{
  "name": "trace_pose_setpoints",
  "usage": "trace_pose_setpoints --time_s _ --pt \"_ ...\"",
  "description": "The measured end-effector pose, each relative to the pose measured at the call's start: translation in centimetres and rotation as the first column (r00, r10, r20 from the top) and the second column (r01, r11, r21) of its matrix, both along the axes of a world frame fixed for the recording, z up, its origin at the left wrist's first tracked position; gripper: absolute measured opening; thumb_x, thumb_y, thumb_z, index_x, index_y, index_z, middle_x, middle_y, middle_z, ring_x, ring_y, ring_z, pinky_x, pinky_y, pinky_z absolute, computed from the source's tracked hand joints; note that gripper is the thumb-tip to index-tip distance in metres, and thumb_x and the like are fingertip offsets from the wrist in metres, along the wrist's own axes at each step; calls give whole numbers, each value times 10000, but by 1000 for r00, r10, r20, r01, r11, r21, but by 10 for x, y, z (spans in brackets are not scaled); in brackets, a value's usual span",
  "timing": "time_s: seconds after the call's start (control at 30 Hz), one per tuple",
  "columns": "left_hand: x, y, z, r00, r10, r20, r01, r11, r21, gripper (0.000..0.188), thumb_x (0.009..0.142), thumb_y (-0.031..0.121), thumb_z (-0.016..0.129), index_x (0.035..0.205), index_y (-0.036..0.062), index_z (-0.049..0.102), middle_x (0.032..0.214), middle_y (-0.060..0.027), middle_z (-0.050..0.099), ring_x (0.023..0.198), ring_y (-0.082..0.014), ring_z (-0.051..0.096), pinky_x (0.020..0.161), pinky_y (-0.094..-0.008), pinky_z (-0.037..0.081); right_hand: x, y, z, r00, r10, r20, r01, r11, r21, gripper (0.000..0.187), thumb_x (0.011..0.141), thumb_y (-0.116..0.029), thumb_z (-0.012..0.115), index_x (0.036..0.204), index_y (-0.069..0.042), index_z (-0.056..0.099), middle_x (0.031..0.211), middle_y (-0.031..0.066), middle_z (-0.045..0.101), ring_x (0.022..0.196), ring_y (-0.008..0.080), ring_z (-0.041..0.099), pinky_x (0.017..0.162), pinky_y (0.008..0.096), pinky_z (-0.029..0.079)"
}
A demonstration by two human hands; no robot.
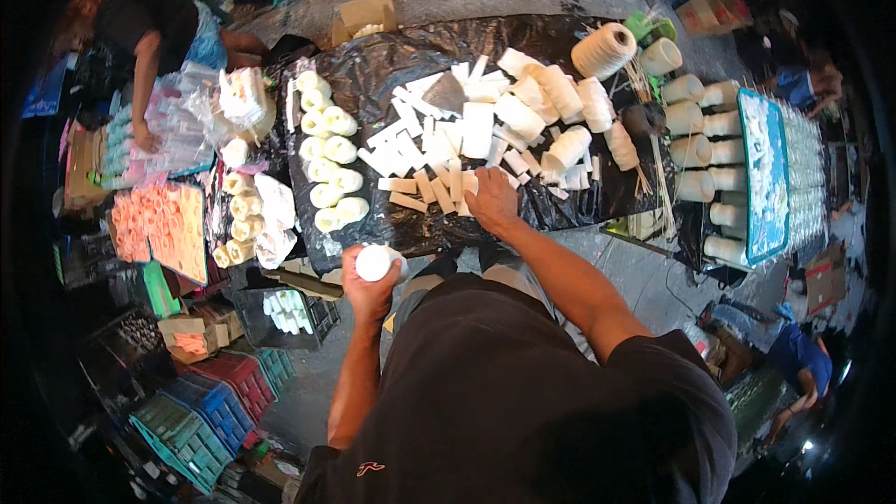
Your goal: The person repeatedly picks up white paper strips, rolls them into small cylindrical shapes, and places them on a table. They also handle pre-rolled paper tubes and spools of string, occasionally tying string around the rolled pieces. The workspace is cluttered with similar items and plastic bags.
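Note:
My left hand [369, 291] is wrapped round a white cylinder [374, 262], its round end facing up, just off the table's near edge. My right hand [494, 200] reaches down onto the table, its fingers bent over the near side of a loose pile. Tan flat strips [427, 187] lie beside those fingers; what they grip, if anything, is hidden. White rectangular pieces [477, 131] are heaped beyond. Several cream yarn cones [560, 91] lie on and right of the heap. Pale yellow rolls [322, 170] stand in rows at the table's left.
Black plastic sheeting [359, 75] covers the table. A large yarn spool [604, 51] is at its far right, with a blue-edged tray [763, 177] farther right. A co-worker [154, 33] bends over bagged goods at far left. Plastic crates [196, 420] stand at lower left.

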State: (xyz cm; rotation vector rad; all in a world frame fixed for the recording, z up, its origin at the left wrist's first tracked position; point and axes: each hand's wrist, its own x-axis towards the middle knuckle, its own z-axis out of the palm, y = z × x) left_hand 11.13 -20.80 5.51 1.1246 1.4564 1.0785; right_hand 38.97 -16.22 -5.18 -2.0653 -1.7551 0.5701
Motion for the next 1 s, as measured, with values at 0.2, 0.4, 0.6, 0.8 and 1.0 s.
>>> trace_pose_setpoints --time_s 0.2,0.4,0.6,0.8,1.0 --pt "-25 -13 -23 992 -113 -64 100 978 -182 515 733 61 882 1170 55 609 942 -7 647 829 -108 627 756 -292 545 -83 22 -12 638 729 247 -769 619 161 483 845 -255 661 1297 -87 634 1422 185 539 1377 400 450 1122 641 313" --pt "-47 -32 -25 943 -157 -294 149 988 -48 509 738 109 900 1153 39 615 907 -34 657 825 -146 637 749 -308 542 -98 60 -77 510 734 448 -850 510 133 605 878 -299 616 1463 -156 557 1592 70 417 1520 389 290 1197 747 142" --pt "-54 -36 -32 958 -129 -255 113 991 -78 524 705 124 916 1134 37 628 922 -57 657 820 -162 636 748 -327 542 -35 80 -77 525 662 535 -805 590 60 594 887 -292 593 1451 -109 562 1571 83 447 1514 416 296 1172 778 152" --pt "-33 -19 -33 960 -182 -214 152 977 -147 517 711 147 917 1124 36 627 916 -55 668 822 -176 653 756 -353 545 9 10 -53 344 850 398 -930 368 19 582 860 -294 647 1398 -80 593 1592 142 417 1551 354 257 1246 708 79" --pt "9 1 -47 937 -237 -257 205 968 -147 550 707 184 937 1130 23 623 930 -66 669 850 -175 647 777 -354 543 66 -13 -33 471 801 368 -869 494 37 379 859 -230 659 1205 -89 721 1550 142 471 1553 374 240 1254 685 120"
